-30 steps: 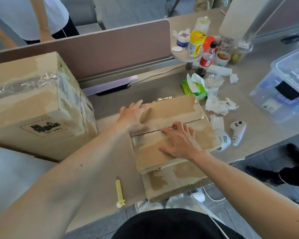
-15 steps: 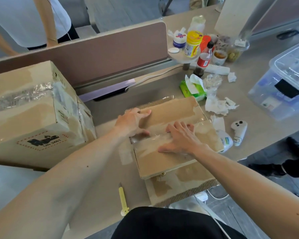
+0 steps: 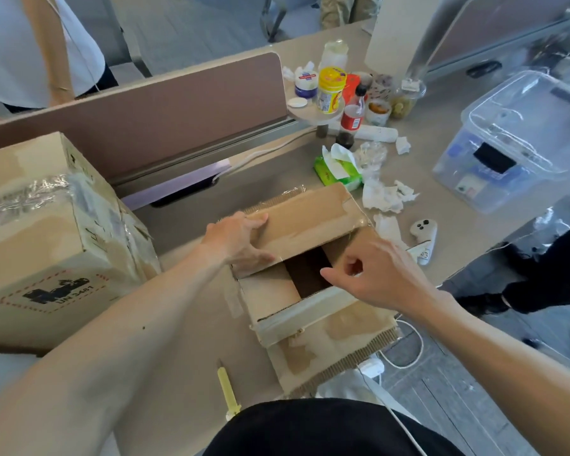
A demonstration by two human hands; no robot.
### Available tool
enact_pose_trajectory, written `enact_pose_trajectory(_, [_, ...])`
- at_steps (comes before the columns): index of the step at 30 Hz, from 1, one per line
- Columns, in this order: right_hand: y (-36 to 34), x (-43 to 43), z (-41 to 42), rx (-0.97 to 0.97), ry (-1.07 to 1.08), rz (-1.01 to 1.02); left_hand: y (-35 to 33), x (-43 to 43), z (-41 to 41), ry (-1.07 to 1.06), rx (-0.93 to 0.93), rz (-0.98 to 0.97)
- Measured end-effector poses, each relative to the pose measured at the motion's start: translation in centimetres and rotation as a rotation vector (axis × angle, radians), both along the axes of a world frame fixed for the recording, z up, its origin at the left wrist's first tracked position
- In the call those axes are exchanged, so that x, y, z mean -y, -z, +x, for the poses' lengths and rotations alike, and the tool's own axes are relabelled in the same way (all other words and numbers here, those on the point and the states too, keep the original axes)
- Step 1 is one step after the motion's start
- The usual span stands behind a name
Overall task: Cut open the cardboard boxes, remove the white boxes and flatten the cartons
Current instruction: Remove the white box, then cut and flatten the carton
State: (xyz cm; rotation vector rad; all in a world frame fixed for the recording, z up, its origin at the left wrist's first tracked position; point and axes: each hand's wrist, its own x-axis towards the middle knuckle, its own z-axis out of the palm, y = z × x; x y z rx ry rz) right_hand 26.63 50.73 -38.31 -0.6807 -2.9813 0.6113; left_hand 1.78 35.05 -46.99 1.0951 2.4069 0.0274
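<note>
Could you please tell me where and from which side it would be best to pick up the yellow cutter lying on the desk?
Grip the yellow cutter across the long sides of its handle, coming from above at the near end. It lies flat on the desk with its thin tip pointing away from the person, so the fingers should stay clear of the blade.

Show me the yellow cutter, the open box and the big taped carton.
yellow cutter [image 3: 227, 388]: head view, its handle.
open box [image 3: 310, 215]: head view, raised far flap.
big taped carton [image 3: 30, 258]: head view, its near side.
</note>
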Motion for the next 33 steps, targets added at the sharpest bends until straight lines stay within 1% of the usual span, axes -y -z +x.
enact_pose_trajectory(3, [-0.8,0.4,0.6,0.093,0.075,0.015,-0.2,-0.4,0.7,0.040,-0.055,-0.019])
enact_pose_trajectory(7, [-0.4,0.6,1.8,0.395,0.074,-0.072,-0.1,-0.6,2.8,0.113,-0.175,-0.137])
enact_pose_trajectory(9, [0.7,0.7,2.8,0.498,0.101,-0.095,0.0,-0.8,3.0,0.112,-0.206,-0.135])
enact_pose_trajectory(12, [2.8,0.3,3.2,0.461,0.164,-0.050,-0.4,-0.9,2.2,0.117,-0.162,-0.112])
enact_pose_trajectory(17, [7.2,-1.0,2.1,0.431,0.218,-0.025,-2.0,-0.9,1.0,0.105,0.002,-0.075])
enact_pose_trajectory(18, [7.8,-1.1,1.9,0.436,0.233,-0.016,-2.5,-1.0,0.5,0.088,0.049,-0.062])
enact_pose_trajectory(21, [8.4,-1.4,1.5,0.430,0.258,0.005,-4.4,-0.7,-1.3,-0.022,0.283,0.033])
enact_pose_trajectory(22, [8.5,-1.6,1.3,0.425,0.261,0.006,-5.0,-0.7,-2.0,-0.060,0.337,0.079])
enact_pose_trajectory(24, [8.7,-2.1,1.0,0.434,0.250,0.012,-6.5,-0.8,-3.1,-0.112,0.383,0.136])
enact_pose_trajectory(27, [8.8,-2.7,0.5,0.478,0.216,0.016,-7.9,-1.1,-4.1,-0.177,0.346,0.176])
enact_pose_trajectory(31, [8.9,-3.1,-0.3,0.518,0.187,0.015,-8.9,-1.1,-5.4,-0.256,0.189,0.283])
enact_pose_trajectory(33, [9.1,-3.3,-0.8,0.535,0.180,0.004,-9.0,-0.8,-6.0,-0.266,0.069,0.316])
